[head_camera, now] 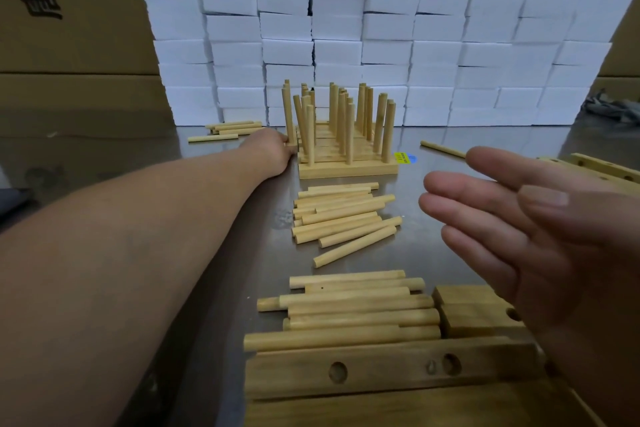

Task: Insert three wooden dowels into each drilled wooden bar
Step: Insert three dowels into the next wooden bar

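Empty drilled bar, axis nine-to-three, at six o'clock nearest the right hand, spread flat and empty; left hand far off at twelve against the filled bars, grip undiscernible; loose dowels between

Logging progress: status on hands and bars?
Left hand against the doweled bars, grip unclear. Right hand open, holding nothing. Empty drilled bar nearest, loose dowels between. Nothing blocking.

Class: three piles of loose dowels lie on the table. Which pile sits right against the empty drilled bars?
The nearest pile, lying against the empty bars. The middle pile fronts the filled bars; the far pile lies by the white boxes.
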A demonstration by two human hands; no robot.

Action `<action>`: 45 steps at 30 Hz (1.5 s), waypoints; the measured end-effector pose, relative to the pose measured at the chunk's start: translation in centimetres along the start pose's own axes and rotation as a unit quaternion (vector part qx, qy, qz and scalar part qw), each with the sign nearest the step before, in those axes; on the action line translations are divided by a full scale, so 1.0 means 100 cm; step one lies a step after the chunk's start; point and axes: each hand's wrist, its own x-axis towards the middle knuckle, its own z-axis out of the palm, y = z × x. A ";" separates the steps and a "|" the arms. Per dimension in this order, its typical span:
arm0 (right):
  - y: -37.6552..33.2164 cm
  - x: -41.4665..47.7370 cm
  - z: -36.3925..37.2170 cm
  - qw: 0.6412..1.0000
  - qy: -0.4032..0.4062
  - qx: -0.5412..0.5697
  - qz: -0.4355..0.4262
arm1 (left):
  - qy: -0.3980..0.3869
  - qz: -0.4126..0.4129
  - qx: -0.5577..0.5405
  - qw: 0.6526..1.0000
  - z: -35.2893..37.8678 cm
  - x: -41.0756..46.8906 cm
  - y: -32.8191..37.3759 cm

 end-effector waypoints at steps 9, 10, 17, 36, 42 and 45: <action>-0.009 0.003 0.001 0.998 0.001 -0.045 0.051 | 0.018 -0.059 -0.101 0.993 -0.001 -0.002 -0.003; -0.011 -0.002 0.000 0.996 0.004 -0.077 0.048 | 0.038 -0.077 -0.132 0.987 -0.003 -0.005 -0.004; -0.026 -0.015 0.011 0.901 -0.074 -0.417 0.093 | 0.065 -0.097 -0.284 0.952 -0.020 -0.069 0.003; -0.023 -0.012 0.010 0.771 -0.228 -0.587 0.098 | -0.071 -0.007 -0.272 0.960 -0.050 -0.210 0.018; -0.022 -0.010 0.011 0.773 -0.247 -0.577 0.094 | -0.062 -0.002 -0.227 0.972 -0.051 -0.211 0.020; -0.021 -0.010 0.011 0.780 -0.254 -0.566 0.085 | -0.056 -0.008 -0.239 0.969 -0.050 -0.210 0.018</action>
